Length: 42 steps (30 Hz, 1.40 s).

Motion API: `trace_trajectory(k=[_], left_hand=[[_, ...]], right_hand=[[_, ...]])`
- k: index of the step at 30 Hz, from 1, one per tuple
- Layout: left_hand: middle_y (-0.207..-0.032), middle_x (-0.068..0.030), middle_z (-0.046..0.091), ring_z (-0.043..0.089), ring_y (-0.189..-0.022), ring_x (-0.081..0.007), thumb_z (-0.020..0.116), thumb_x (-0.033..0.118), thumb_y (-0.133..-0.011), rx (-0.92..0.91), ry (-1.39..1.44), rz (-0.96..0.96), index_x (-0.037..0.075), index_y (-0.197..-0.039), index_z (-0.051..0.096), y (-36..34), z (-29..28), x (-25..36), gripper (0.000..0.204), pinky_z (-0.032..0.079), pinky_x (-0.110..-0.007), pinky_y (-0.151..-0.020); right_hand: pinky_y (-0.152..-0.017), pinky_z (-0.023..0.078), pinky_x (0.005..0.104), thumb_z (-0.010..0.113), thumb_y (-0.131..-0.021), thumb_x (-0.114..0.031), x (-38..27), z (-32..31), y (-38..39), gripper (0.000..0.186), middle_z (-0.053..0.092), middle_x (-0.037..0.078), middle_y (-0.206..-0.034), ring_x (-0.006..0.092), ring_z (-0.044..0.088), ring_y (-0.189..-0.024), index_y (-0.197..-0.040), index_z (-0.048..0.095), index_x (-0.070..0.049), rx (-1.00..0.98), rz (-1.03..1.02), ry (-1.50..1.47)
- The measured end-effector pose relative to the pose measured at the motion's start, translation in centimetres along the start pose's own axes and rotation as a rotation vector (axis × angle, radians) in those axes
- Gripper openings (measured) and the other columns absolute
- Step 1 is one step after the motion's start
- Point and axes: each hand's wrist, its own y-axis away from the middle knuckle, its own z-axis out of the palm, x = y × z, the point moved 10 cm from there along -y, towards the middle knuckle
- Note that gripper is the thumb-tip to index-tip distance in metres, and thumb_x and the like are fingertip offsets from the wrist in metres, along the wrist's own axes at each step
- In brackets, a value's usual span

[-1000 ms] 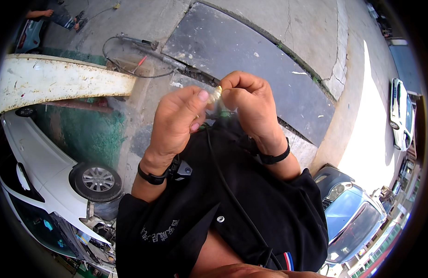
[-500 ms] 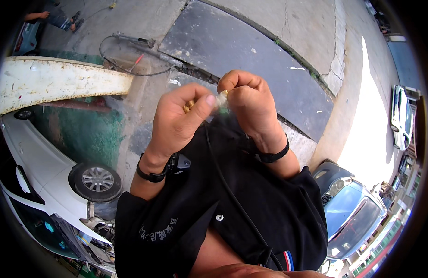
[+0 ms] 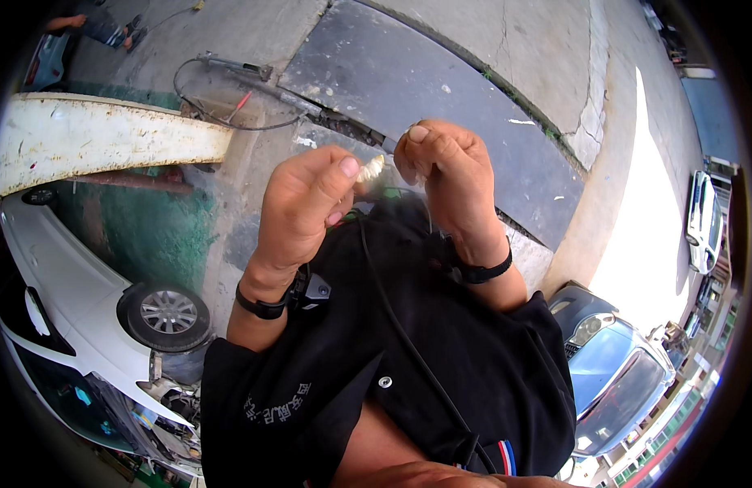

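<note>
nearest is the black, short-sleeved cloth shirt [image 3: 490,358] on the person's chest. beyond it, the bare left hand [image 3: 296,199], a black band [image 3: 262,308] at its wrist, pinches a small, whitish, ridged piece [image 3: 370,170] with a yellowish tip between thumb and forefinger. the piece's long axis slants; its tip points up and to the right, toward the bare right hand [image 3: 451,167], yet apart from it. that hand's thumb presses on its bent forefinger; whether anything is caught there, i cannot tell. farther off, a flat, dark grey plate [image 3: 441,73] lies on the ground, near a rust-stained, cream-white beam [image 3: 107,142] at the left.
</note>
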Motion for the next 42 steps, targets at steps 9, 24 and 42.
trace_trajectory(k=[9,24,42], left_hand=[[-0.083,-0.0051,0.059,0.043,-0.056,-0.0043,0.058,0.027,-0.105,0.077,0.083,0.02,-0.002,-0.1,0.065,0.5,-0.4,0.6,0.03,0.029,-0.018,-0.048],[-0.082,-0.0054,0.056,0.042,-0.055,-0.0059,0.055,0.028,-0.106,0.016,0.087,-0.085,-0.004,-0.099,0.064,0.5,1.0,-0.5,0.033,0.029,-0.019,-0.047],[-0.076,-0.0002,0.056,0.041,-0.055,-0.0049,0.054,0.033,-0.109,0.127,-0.14,0.11,0.0,-0.094,0.066,1.0,0.8,1.3,0.038,0.03,-0.019,-0.051]], right_hand=[[-0.076,0.05,0.0309,0.07,-0.073,-0.001,-6.1,4.1,3.0,0.027,0.067,0.013,-0.094,0.0217,0.062,-0.084,-0.099,0.063,0.004,-0.023,-0.782,0.775],[-0.06,0.049,0.0334,0.067,-0.082,0.0,-5.2,2.1,2.9,0.007,0.062,0.007,-0.077,0.0218,0.059,-0.064,-0.085,0.062,-0.004,0.128,-0.688,0.77],[-0.07,0.053,0.0233,0.073,-0.098,-0.012,-1.6,2.4,2.2,0.019,0.072,0.003,-0.092,0.0093,0.066,-0.079,-0.11,0.068,0.002,-0.174,-0.104,0.045]])
